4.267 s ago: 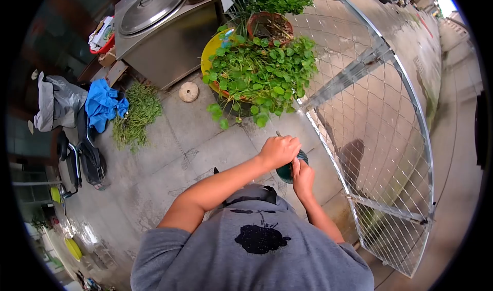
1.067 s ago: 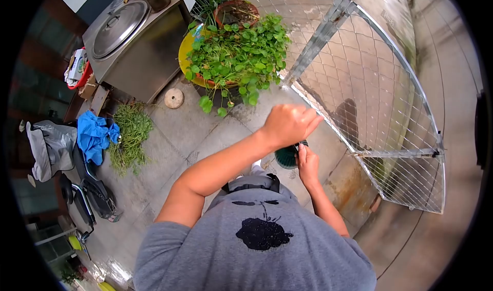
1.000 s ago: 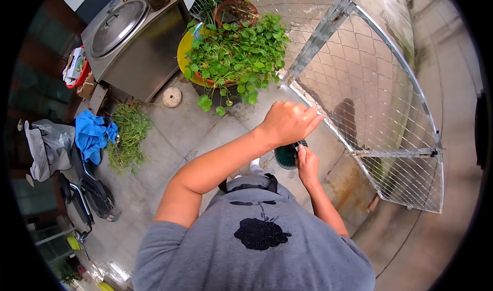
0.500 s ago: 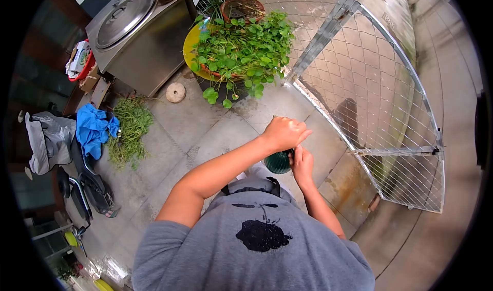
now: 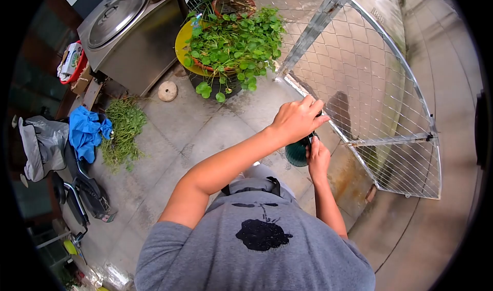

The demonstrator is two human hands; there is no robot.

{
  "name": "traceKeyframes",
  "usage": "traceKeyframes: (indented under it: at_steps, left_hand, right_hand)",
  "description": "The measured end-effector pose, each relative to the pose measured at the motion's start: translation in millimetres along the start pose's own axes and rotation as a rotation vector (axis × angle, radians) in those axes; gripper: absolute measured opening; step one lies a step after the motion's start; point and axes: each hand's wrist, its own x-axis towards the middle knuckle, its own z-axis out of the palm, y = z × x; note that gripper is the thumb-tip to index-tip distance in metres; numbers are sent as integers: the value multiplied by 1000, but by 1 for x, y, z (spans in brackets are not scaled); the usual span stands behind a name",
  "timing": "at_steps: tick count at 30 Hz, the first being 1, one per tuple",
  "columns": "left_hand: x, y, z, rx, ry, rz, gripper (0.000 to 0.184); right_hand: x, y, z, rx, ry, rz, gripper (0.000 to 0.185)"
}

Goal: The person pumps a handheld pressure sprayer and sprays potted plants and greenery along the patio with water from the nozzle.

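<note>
In front of my waist is a dark green, ribbed, rounded bottle with black parts at its neck, perhaps a spray bottle. My right hand is closed around the neck area, thumb pointing up. Just above it, my left hand reaches across from the left, its fingers curled over a small black piece at the top. Whether that piece is joined to the bottle cannot be seen, since my fingers cover most of it.
A wire-mesh gate stands to the right. Ahead is a leafy plant in a pot beside a steel stove cabinet. Pulled greens, a round stone and a blue cloth over a bike are at left.
Both hands and the bottle have moved to the right. My left hand has lifted slightly away from my right, its fingers less tightly balled, showing a black piece. The view has shifted a little.
</note>
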Motion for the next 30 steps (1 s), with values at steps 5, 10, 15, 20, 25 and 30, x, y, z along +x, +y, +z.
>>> traceKeyframes:
  at_steps: [5,10,15,20,25,30]
  left_hand:
    - [-16,-2,-7,17,85,-46,38]
    - [-59,-12,-7,-29,132,-188,30]
    - [-110,-12,10,-114,165,-476,21]
    - [-140,12,38,-401,159,-735,18]
    - [-155,25,54,-652,276,-919,25]
    - [-172,25,51,-484,232,-1084,39]
  right_hand:
    - [6,11,15,287,-109,58,54]
    - [14,7,23,518,-241,138,57]
    - [14,0,31,685,-367,196,52]
    - [6,6,45,702,-412,136,45]
    - [-7,6,49,778,-508,181,42]
    - [-24,25,72,786,-674,178,41]
